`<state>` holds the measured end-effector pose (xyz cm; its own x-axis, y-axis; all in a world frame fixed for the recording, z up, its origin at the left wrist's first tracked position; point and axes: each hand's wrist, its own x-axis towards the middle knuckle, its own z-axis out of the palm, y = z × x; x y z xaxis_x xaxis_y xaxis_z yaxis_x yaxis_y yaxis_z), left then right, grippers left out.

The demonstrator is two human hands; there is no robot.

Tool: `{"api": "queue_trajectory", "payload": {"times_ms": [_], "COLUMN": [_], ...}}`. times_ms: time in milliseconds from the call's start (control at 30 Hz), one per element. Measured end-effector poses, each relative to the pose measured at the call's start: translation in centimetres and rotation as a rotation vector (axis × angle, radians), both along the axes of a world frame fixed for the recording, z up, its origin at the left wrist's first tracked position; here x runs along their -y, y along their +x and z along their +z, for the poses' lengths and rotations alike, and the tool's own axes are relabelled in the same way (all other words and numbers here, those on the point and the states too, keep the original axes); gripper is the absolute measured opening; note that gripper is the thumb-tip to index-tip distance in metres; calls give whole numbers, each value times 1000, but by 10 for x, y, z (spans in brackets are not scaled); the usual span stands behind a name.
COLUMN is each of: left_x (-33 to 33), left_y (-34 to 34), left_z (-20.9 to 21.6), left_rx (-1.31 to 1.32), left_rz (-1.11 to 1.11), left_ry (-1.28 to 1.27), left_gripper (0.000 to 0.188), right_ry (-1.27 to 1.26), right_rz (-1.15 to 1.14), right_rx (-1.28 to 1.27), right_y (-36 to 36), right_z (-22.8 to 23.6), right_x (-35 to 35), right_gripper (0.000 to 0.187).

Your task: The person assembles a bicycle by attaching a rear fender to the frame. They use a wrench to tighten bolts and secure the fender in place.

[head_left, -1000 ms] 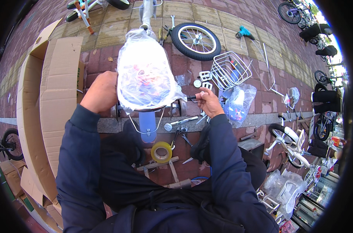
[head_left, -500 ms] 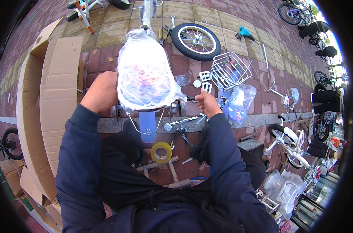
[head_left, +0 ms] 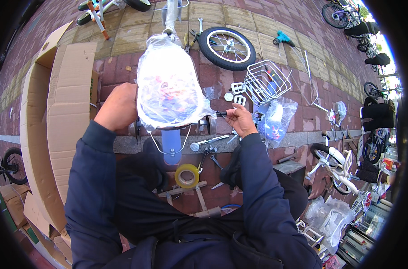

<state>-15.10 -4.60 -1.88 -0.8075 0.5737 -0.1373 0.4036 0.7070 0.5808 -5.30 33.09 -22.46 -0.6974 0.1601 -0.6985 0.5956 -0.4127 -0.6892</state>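
Cardboard box, long, brown, open [head_left: 69,94]: stood at the left, unchanged.

Broad, rounded white piece in clear plastic film, with a coloured print [head_left: 169,85]: sat between both hands, over red brick pavement [head_left: 116,74], practically where it had been a second before.

Spoked wheel, black tyre, white rim [head_left: 229,43]: lay beyond, apart from both hands.

Left hand, bare [head_left: 117,107]: against the wrapped piece's left edge; fingers hidden, so its grip could not be told. Judged to be steadying.

Right hand, bare [head_left: 242,122]: the chief change. Half a second earlier it was bunched, thumb raised; here its fingers reached forward in a pinching grip.

Curved blue plastic mudguard [head_left: 171,148]: below the wrapped piece's near edge.

Yellow tape roll [head_left: 196,176]: on the ground, untouched.

Short dark rod [head_left: 221,114]: right of the wrapped piece, outer end between the right fingertips. The altered finger placement suggested turning, with the work there unfinished.
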Motion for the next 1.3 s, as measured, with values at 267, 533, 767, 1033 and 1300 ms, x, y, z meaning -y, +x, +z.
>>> {"api": "queue_trajectory", "payload": {"times_ms": [267, 533, 767, 1033, 1300], "left_x": [1, 1, 0, 0, 1], "left_y": [0, 0, 0, 2, 0], "left_z": [-2, -1, -1, 1, -1], "left_rx": [-6, 8, 22, 16, -2], "left_rz": [-5, 9, 24, 30, 2], "left_ry": [1, -11, -9, -10, -19], "left_gripper": [22, 23, 22, 23, 22], "right_ry": [31, 51, 19, 24, -53], "right_rz": [8, 127, -140, -187, 392], "right_rx": [1, 26, -64, -44, -180], "right_y": [-1, 0, 3, 3, -4], "right_z": [4, 9, -1, -10, 11], "right_x": [7, 2, 8, 3, 87], "right_gripper": [27, 44, 35, 17, 37]}}
